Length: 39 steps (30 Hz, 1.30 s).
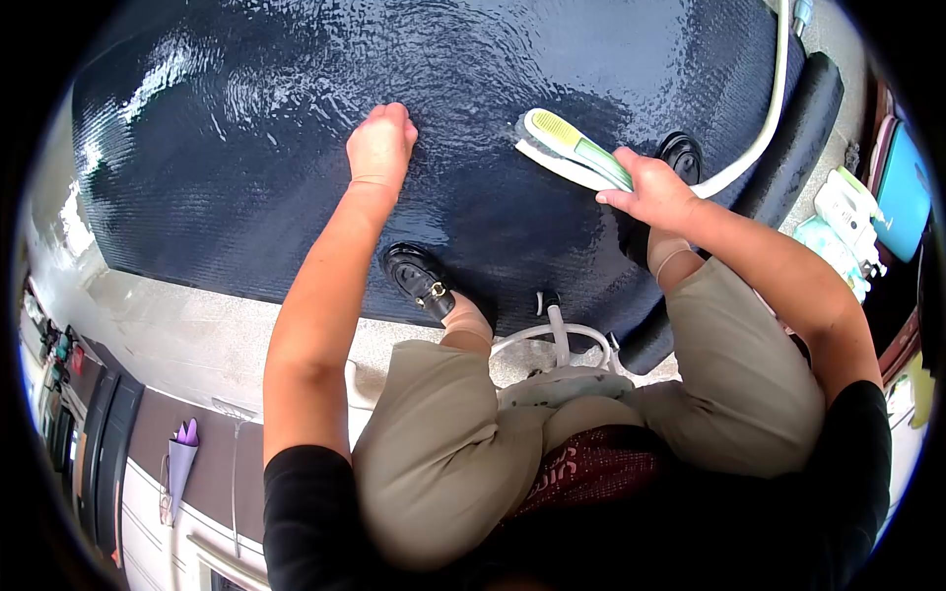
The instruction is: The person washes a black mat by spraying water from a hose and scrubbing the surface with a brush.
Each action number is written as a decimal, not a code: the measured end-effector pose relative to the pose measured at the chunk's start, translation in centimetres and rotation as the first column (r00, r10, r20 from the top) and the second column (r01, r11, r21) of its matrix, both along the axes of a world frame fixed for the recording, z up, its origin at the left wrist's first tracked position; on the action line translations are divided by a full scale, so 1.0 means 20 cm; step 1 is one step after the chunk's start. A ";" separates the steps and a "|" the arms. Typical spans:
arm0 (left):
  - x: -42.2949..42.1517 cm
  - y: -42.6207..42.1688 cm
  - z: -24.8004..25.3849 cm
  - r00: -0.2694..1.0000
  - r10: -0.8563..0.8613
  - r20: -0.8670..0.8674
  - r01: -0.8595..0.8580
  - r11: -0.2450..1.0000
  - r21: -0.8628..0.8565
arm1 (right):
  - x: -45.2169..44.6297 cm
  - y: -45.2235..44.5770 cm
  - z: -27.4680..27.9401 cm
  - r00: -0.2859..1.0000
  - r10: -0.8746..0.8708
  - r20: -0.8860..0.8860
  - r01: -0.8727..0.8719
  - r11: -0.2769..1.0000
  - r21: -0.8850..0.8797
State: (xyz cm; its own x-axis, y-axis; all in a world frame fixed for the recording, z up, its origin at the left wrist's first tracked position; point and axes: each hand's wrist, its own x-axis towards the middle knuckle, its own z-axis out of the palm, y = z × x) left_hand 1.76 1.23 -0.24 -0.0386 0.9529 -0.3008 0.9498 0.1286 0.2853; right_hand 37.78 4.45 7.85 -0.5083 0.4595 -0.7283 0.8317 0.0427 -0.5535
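From my distant seat I find the brush (572,153) at the right of centre, over the dark mat (246,236) and just left of the right shoe (680,153). The right hand (650,187) is wrapped around its near end, thumb along the near-left side, and the head points far and left. I judge that this end-grip leaves the whole head free and keeps the knuckles off the wet surface. The ribbed pad faces up, so I take the bristles to be turned towards the mat, though I cannot tell whether they touch it.

The left hand (382,143) is curled into a fist farther left; I see nothing in it, but cannot tell what the fingers might hide. Held forward like that, it probably helps balance the leaning body. The left shoe (416,276) and the right one stand well apart on the mat, which likely steadies the stance and pins the mat down. The pale hose (764,148) curves along the right, out of the brush's way.

As for looks, the brush is slim and pale, its pad yellow-green, its handle green and white, with a grey band and a white one along the underside. The mat is blue-black, finely ribbed and glossy with rippled water (296,84)
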 end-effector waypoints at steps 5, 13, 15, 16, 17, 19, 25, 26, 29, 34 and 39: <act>0.05 0.05 0.01 0.983 -0.127 -0.135 0.119 0.991 -0.063 | -0.02 0.00 0.02 1.000 -0.009 0.012 0.010 1.000 -0.029; -0.08 -0.03 0.01 0.969 0.246 -0.015 -0.246 0.967 -0.068 | 0.01 -0.01 0.03 0.999 -0.023 0.042 0.024 0.999 -0.041; -0.19 -0.09 -0.02 0.937 0.348 -0.034 -0.349 0.935 -0.063 | 0.01 -0.01 0.03 0.999 -0.014 0.039 0.015 0.999 -0.034; -0.23 -0.11 -0.03 0.846 0.529 0.072 -0.504 0.835 -0.219 | 0.01 -0.01 0.03 0.999 -0.015 0.028 0.016 1.000 -0.026; -0.26 -0.13 -0.05 0.702 0.697 0.143 -0.610 0.693 -0.384 | 0.00 -0.01 0.03 1.000 -0.014 0.016 0.014 1.000 -0.018; -0.17 -0.14 0.08 0.208 0.941 0.267 -0.701 0.334 -0.630 | -0.01 -0.01 0.03 1.000 -0.014 -0.011 0.014 1.000 0.001; 0.08 -0.03 0.25 -0.053 0.873 0.484 -0.516 0.391 -0.762 | -0.02 -0.02 0.08 0.985 -0.130 -0.114 0.134 0.991 0.028; 0.10 -0.01 0.25 -0.009 0.848 0.531 -0.484 0.460 -0.744 | -0.01 -0.03 0.09 0.983 -0.119 -0.142 0.130 0.989 0.066; 0.24 0.08 0.40 0.010 0.849 0.529 -0.509 0.459 -0.728 | 0.00 -0.06 0.13 0.966 -0.120 -0.229 0.157 0.976 0.153; 0.52 0.05 0.54 -0.433 0.786 0.440 -0.301 0.334 -0.893 | -0.10 -0.07 0.23 0.971 -0.098 -0.218 0.141 0.972 0.188; 0.72 -0.11 0.54 -0.587 0.659 0.471 -0.234 0.419 -0.877 | -0.08 -0.08 0.20 0.986 0.042 -0.159 -0.002 0.969 0.246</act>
